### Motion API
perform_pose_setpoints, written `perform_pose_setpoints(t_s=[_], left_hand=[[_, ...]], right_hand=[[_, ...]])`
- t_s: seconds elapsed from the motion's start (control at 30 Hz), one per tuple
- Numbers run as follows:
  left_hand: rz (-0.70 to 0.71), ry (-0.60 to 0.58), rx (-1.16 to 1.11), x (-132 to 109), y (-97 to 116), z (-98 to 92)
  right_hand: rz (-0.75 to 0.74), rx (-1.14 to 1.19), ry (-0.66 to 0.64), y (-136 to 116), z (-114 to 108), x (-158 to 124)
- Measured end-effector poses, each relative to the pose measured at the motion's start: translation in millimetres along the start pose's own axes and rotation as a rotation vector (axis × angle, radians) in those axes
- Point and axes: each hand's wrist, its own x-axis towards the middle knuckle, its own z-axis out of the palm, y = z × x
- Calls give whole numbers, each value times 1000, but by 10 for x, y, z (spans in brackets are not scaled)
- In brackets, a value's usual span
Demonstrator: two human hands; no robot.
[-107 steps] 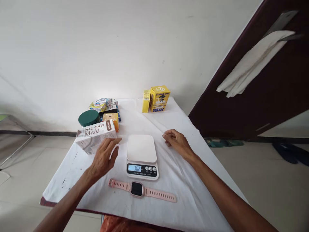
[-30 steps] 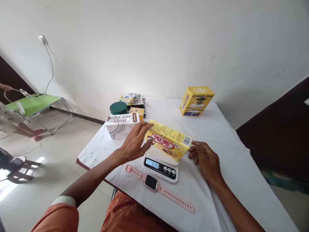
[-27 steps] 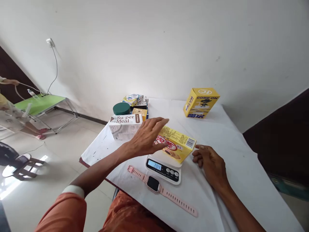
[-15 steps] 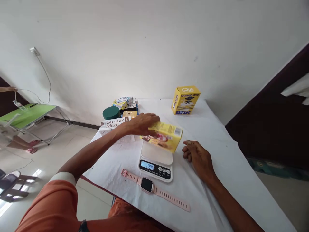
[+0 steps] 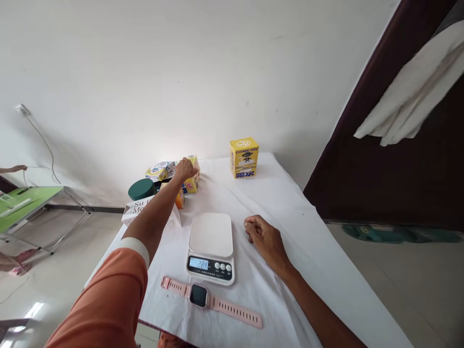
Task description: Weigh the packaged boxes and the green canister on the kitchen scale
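Note:
My left hand [image 5: 186, 169] reaches to the far left of the table, its fingers closed over a yellow box [image 5: 193, 184] that stands upright beside a pile of packages. Part of the box is hidden behind the hand. On the cloth right of a white kitchen scale [image 5: 210, 235] rests my right hand [image 5: 266, 241], fingers curled, with nothing visible in them. The scale's platform is bare and its lit display seems to read 284. A pink smartwatch [image 5: 199, 295] lies stretched out in front of the scale.
Small boxes [image 5: 156, 173], a dark green round lid [image 5: 141, 189] and a white "Su-per Meal" box [image 5: 135, 210] crowd the table's left side. Near the wall stands another yellow box [image 5: 245, 158]. White fabric [image 5: 409, 92] hangs at right. Someone's arm [image 5: 13, 169] shows far left, above a green table [image 5: 32, 203].
My left hand has carried the yellow box from above the scale to the pile at the far left. My right hand stays beside the scale. The view has turned to the right.

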Motion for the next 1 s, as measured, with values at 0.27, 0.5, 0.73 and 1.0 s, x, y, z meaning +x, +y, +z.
perform_pose_setpoints(t_s=[0.27, 0.5, 0.73, 1.0], left_hand=[[-106, 46, 18, 169, 53, 126], [99, 142, -18, -298, 117, -122], [645, 206, -544, -1585, -550, 428], [527, -93, -961, -1971, -1223, 1267]], right_hand=[[3, 3, -22, -11, -25, -4], [40, 66, -37, -53, -21, 6], [64, 67, -43, -54, -70, -101], [66, -18, 77, -36, -409, 474]])
